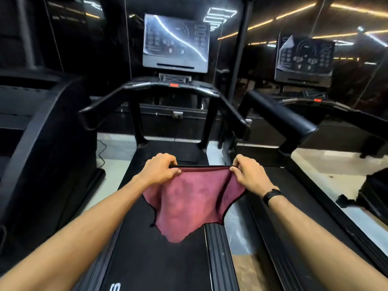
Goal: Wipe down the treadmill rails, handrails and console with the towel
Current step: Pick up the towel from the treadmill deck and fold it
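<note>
A dark pink towel [189,204] with a black hem hangs in front of me over the treadmill belt [151,259]. My left hand [160,168] pinches its top left corner. My right hand [248,172], with a black band on the wrist, pinches the top right corner. The top edge is stretched taut between both hands. Ahead stands the console [176,42] with its grey screen. The left handrail [100,106] and right handrail [231,110] slope down from it. A ribbed side rail [218,255] runs along the belt's right edge.
Another treadmill [304,53] stands to the right, its thick handrail [279,116] close to mine. A large black machine [42,143] fills the left side. Mirrored walls sit behind. Pale floor [239,234] shows between the machines.
</note>
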Demonstrator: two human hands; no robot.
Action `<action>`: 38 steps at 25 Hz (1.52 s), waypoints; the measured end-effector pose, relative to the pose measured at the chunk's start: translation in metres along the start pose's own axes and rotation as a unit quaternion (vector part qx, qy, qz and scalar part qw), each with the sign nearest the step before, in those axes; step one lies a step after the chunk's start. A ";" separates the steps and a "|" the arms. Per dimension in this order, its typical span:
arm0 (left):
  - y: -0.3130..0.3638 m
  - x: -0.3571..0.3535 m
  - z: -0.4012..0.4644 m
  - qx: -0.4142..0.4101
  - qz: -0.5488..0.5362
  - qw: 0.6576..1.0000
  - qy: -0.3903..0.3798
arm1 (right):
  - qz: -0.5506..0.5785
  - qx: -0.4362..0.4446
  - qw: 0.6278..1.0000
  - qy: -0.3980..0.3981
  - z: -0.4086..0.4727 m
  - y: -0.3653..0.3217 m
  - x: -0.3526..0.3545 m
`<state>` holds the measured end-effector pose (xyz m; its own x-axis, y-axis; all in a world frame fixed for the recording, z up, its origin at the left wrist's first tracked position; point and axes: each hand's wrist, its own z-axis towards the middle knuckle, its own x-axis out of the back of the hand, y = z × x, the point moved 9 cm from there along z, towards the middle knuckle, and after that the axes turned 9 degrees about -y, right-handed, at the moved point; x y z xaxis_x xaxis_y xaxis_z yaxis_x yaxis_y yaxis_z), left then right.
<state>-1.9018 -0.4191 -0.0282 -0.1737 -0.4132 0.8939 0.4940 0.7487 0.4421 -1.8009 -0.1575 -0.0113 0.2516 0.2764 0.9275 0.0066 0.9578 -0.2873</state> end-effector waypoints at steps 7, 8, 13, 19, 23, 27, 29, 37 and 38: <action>-0.043 0.054 -0.003 0.100 -0.103 0.984 0.106 | 0.017 -0.038 0.998 0.043 0.015 0.022 0.027; -0.048 0.059 -0.003 0.112 -0.135 0.977 0.124 | 0.030 -0.055 0.997 0.047 0.017 0.028 0.030; -0.068 0.046 0.004 0.200 -0.281 0.932 0.110 | 0.117 -0.175 0.977 0.042 0.020 0.055 0.029; 0.021 0.006 0.022 0.169 -0.325 0.930 -0.010 | 0.193 -0.125 0.973 -0.020 0.039 -0.013 0.004; 0.072 -0.022 0.028 0.148 -0.449 0.879 -0.068 | 0.287 -0.053 0.955 -0.054 0.042 -0.057 -0.008; 0.093 -0.027 0.025 0.117 -0.477 0.865 -0.105 | 0.344 -0.035 0.933 -0.103 0.030 -0.052 -0.007; 0.099 -0.025 0.023 0.106 -0.466 0.871 -0.112 | 0.335 -0.008 0.933 -0.131 0.024 -0.054 -0.006; 0.127 -0.022 0.034 -0.050 -0.186 0.974 -0.117 | 0.122 0.021 0.990 -0.069 0.010 -0.034 0.032; 0.124 -0.026 0.035 -0.057 -0.127 0.984 -0.113 | 0.115 0.021 0.992 -0.055 0.006 -0.031 0.037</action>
<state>-1.8657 -0.2977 0.0059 -0.4816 -0.4437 0.7558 0.5010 0.5682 0.6528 -1.7981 -0.1769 0.0331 0.1343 0.4929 0.8597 -0.0802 0.8701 -0.4863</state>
